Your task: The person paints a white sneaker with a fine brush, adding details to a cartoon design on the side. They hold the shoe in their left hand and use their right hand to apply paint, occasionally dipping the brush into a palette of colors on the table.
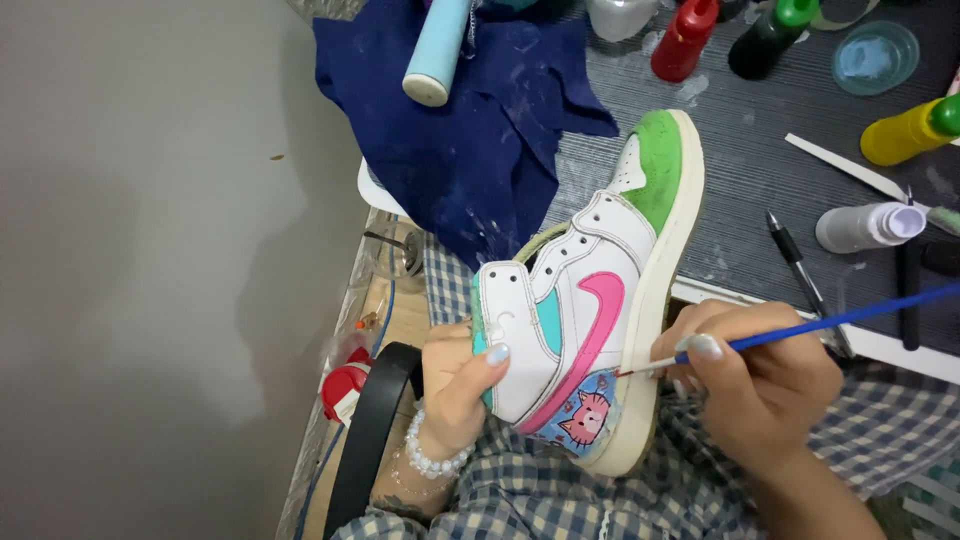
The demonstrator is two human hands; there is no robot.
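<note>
Blue brush handle [850,318] runs off the frame edge at three o'clock, so its far end is cut off; the tip at the shoe's sole is too fine to make out clearly. At twelve o'clock the red bottle [685,38] and green bottle [768,35] lose their tops to the frame, and the navy cloth [470,120] hides part of the desk [740,160] beneath it. The sneaker [585,320] sits mid-frame, tilted with its toe toward one o'clock, over a checked lap. It is white with a green toe, a pink swoosh-like stripe, a teal panel and a pink cat face on a blue patch near the heel. The left hand [455,385] is clamped on the heel, beaded bracelet at the wrist. The right hand [760,385] is pinched closed around the brush, just beside the sole.
</note>
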